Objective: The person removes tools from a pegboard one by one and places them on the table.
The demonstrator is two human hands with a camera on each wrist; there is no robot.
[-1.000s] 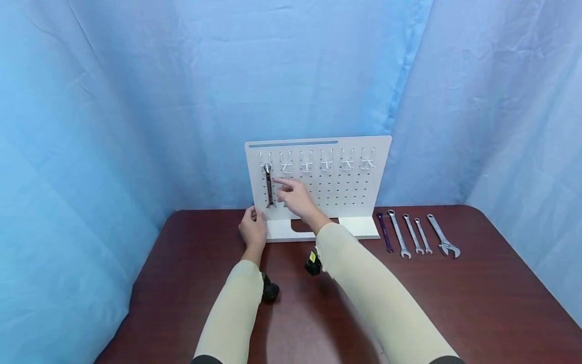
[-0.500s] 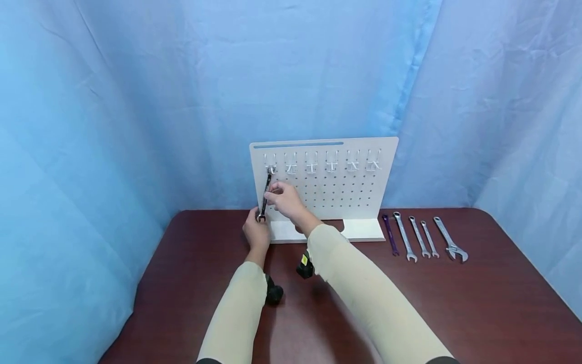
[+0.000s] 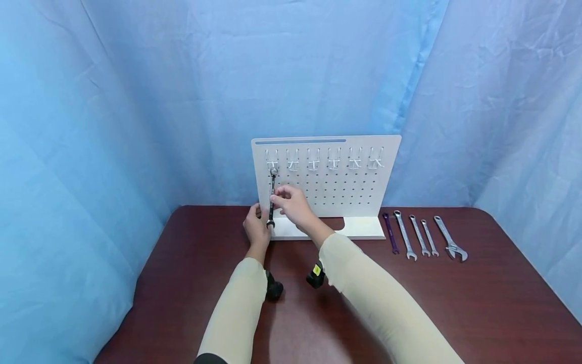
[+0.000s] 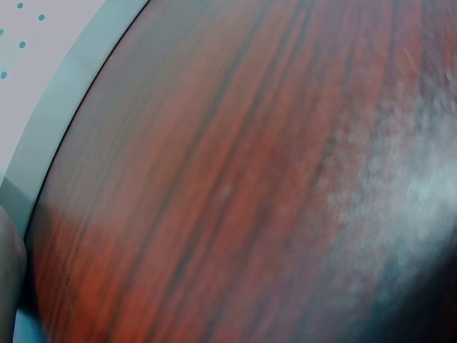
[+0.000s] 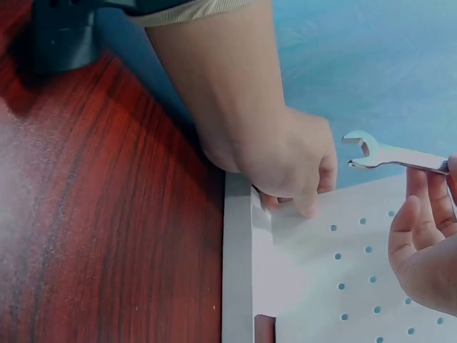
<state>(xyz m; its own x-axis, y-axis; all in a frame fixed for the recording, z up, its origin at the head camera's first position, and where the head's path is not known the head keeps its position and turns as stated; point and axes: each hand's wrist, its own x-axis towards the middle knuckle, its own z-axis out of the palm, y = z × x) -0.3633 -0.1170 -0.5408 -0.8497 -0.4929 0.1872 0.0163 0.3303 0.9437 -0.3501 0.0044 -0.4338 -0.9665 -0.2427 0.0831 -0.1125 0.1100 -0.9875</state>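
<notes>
My right hand (image 3: 293, 206) pinches a dark-looking combination wrench (image 3: 272, 197) by its shaft, in front of the white pegboard (image 3: 336, 202). The wrench is nearly upright, its ring end up at the leftmost hook (image 3: 272, 164); whether the ring sits on that hook I cannot tell. In the right wrist view the open end of the wrench (image 5: 407, 157) juts out past the fingers of the right hand (image 5: 428, 264), standing off from the board. My left hand (image 3: 257, 227) grips the board's lower left edge, seen also as a hand (image 5: 285, 153) in the right wrist view.
Right of the pegboard lie a purple wrench (image 3: 391, 233), several silver combination wrenches (image 3: 405, 235) and an adjustable wrench (image 3: 450, 239). More white hooks (image 3: 334, 161) line the board's upper part. Blue curtains (image 3: 291, 71) surround the dark red table (image 3: 191, 273).
My right hand has gone from a pointing finger beside the hanging wrench to pinching its shaft. The wrench's lower end swung left, then back right to near upright. My left hand stays on the board.
</notes>
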